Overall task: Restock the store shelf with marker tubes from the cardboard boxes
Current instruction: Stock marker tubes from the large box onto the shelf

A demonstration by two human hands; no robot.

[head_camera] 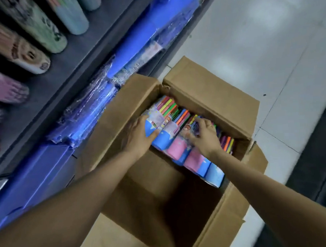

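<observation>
Our marker tubes (180,141) lie side by side in the cardboard box (209,94), long axes running from near right to far left, blue and pink wraps, coloured markers showing. Our left hand (138,138) grips one blue tube; our right hand (204,138) curls its grip around another.

You are showing both arms bare from the near edge of the picture down to the wrists, with no sleeve, glove, watch or strap appearing anywhere along them. Your left hand (138,137) is wearing nothing at all. Your right hand (204,135) is wearing one thin ring (209,125) on a finger, a slim band looking pale gold and catching a little light; blur is hiding any stone or pattern on it.
</observation>
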